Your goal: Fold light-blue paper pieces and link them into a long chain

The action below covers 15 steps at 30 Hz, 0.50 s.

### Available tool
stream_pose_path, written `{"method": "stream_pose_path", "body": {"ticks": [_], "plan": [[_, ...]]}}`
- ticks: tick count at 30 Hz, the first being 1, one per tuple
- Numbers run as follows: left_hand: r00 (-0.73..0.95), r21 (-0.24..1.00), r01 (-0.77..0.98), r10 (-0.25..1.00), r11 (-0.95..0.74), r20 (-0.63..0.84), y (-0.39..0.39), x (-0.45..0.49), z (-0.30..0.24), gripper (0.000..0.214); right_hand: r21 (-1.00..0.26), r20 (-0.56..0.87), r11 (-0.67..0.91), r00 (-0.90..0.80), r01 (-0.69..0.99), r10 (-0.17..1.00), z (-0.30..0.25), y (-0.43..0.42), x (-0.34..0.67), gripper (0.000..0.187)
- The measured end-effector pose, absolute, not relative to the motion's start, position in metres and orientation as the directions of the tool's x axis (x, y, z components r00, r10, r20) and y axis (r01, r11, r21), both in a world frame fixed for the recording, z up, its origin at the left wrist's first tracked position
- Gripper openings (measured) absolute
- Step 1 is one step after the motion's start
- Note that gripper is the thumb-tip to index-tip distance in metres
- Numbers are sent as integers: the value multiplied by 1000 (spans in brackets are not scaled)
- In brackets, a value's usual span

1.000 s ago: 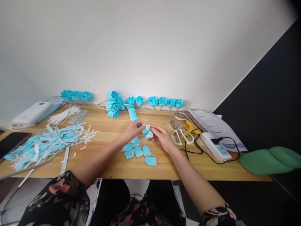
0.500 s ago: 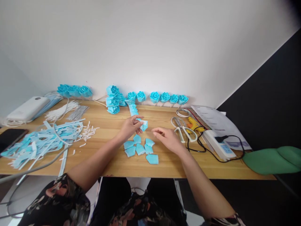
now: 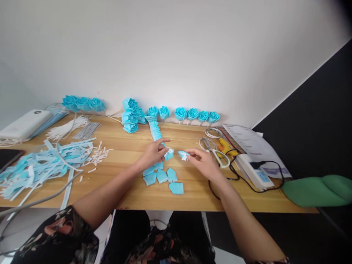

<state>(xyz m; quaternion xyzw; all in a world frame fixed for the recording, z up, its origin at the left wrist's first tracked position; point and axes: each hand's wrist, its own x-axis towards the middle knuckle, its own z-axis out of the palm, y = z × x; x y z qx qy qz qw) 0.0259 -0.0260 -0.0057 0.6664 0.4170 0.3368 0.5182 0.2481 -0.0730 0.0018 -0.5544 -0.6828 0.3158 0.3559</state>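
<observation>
My left hand pinches a small blue fabric petal over the middle of the wooden table. My right hand pinches a second blue petal piece just to the right of it, a short gap apart. Below both hands lie several cut blue petals flat on the wood. A strip of folded blue pieces runs away from my left hand toward the wall.
Finished blue roses line the wall, more at the left. A heap of blue and white scraps covers the left side. Scissors, a yellow glue gun, a white device with black cable, papers and a green object sit at right.
My right hand let go of the shared piece, dropped to the table, and has now come up pinching a second petal. The left hand kept its petal throughout.
</observation>
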Motion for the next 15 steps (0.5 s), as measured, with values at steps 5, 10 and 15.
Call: {"method": "stream_pose_path", "body": {"ticks": [5,10,15], "plan": [[416,889,312,889,-335,188,-31,27,1,38,-992,23,30,-59,126,998,8,-55,247,36],[434,940,194,884,-279,173,-31,26,9,32,-1000,-24,-26,-131,-17,991,14,-42,219,38],[366,998,-65,930,24,2,-27,25,7,32,-1000,-4,-3,-181,5,983,23,-28,200,34]]}}
